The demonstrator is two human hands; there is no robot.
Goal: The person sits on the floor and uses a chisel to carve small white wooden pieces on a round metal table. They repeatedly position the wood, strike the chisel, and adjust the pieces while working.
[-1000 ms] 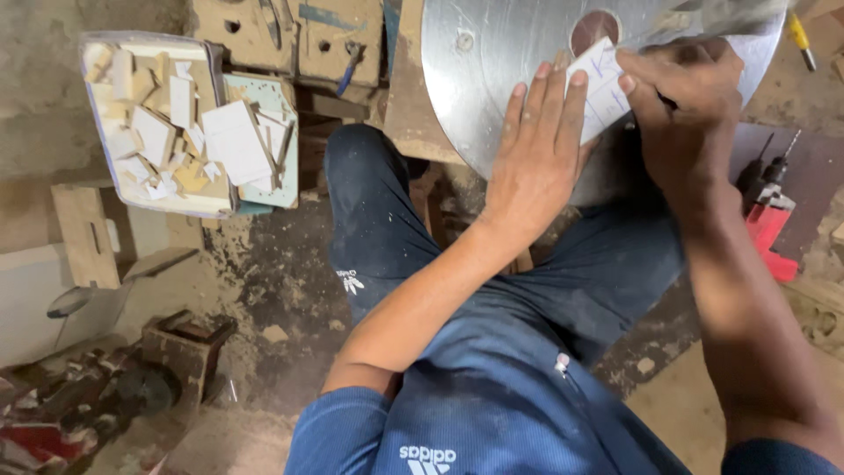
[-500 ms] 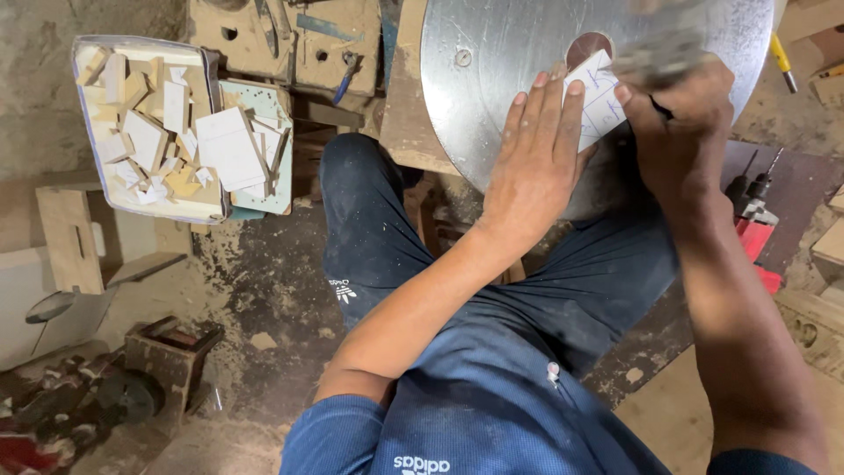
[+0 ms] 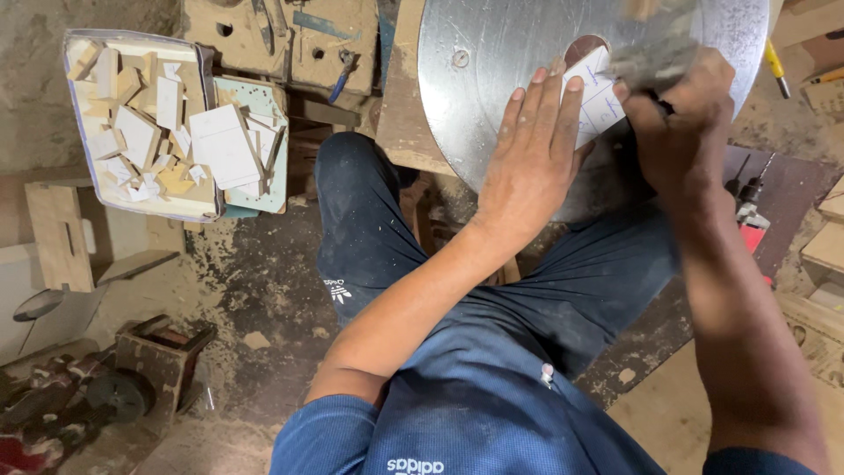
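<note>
The left hand [image 3: 532, 163] lay flat, fingers spread and extended, pressing a small white marked piece [image 3: 600, 97] onto the round metal disc [image 3: 501, 53]; the piece showed just beyond its fingertips. Beside it, the right hand [image 3: 681, 132] was closed around a blurred grey tool [image 3: 655, 57], which touched the piece's far edge. Well off to the left of both hands sat a tray [image 3: 79, 171] heaped with pale wood offcuts [image 3: 158, 123] on the dusty floor.
</note>
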